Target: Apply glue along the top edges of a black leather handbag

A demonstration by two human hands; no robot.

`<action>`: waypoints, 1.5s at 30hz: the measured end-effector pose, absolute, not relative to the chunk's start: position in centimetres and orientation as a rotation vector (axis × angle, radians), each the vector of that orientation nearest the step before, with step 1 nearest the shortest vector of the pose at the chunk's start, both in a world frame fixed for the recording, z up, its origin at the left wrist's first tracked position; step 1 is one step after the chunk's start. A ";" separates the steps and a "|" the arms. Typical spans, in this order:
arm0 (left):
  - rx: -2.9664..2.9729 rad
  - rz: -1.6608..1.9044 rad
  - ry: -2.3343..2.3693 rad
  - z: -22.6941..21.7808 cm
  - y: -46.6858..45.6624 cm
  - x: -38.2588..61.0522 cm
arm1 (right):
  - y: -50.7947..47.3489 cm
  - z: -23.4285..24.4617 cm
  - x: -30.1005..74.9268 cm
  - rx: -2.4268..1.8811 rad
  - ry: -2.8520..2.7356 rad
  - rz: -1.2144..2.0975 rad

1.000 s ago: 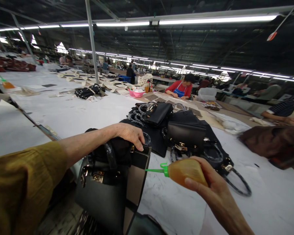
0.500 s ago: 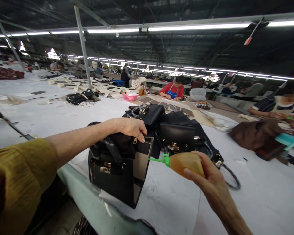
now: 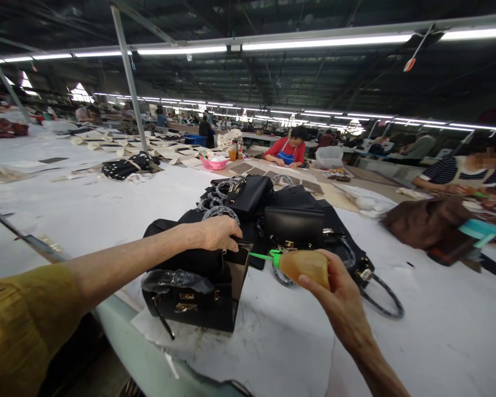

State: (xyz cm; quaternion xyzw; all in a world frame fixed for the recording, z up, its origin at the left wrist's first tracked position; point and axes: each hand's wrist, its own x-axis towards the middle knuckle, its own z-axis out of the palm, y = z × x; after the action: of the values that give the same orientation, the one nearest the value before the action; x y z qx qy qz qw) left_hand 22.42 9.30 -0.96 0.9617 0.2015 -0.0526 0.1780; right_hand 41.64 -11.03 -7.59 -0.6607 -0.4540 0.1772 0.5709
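My left hand point(image 3: 220, 232) rests on top of a black handbag point(image 3: 190, 300), its fingers curled down over the upper edge of the bag's open end and closed on that edge. The handbag stands under this hand, near the edge of the desk point(image 3: 438, 336), with its tan inner panel point(image 3: 236, 274) turned toward my right hand. A handle wrapped in clear plastic point(image 3: 174, 280) lies across the bag's front, below my left wrist. My mustard sleeve point(image 3: 20, 325) covers the upper part of the left arm.

My right hand point(image 3: 339, 300) is closed around the base of a soft amber bottle point(image 3: 306, 266), thumb on the near side and fingers wrapped behind it. The bottle lies nearly level, and its green nozzle point(image 3: 261, 256) points toward my left hand. The tip comes just beside the open end of the handbag; I cannot tell whether it touches.

Beyond both hands lies a pile of bags point(image 3: 293, 223), all black, with gold clasps and wrapped handles. A brown bag point(image 3: 432, 226) sits well apart, past my right hand. Farther off, beyond the pile, a co-worker in red point(image 3: 290, 152) leans over the desk near a pink basin point(image 3: 214, 163).
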 end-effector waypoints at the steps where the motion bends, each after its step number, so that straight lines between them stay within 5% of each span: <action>1: 2.721 -0.150 0.576 -1.1 9.4 22.4 | -11.0 -7.6 41.7 -1.549 -1.066 0.416; 17: 2.760 -0.093 0.705 -2.5 7.7 21.3 | -11.6 -11.4 41.9 -1.583 -1.002 0.637; 45: 3.184 -0.021 0.755 -5.9 4.9 20.9 | -11.1 -12.7 41.3 -1.681 -1.096 0.491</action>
State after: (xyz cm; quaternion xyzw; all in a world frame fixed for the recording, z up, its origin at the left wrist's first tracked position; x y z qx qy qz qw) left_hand 20.85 4.93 -5.92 0.9709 0.2303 -0.0063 -0.0654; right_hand 41.30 -11.07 -12.70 -0.6989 -0.4555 0.2040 0.5122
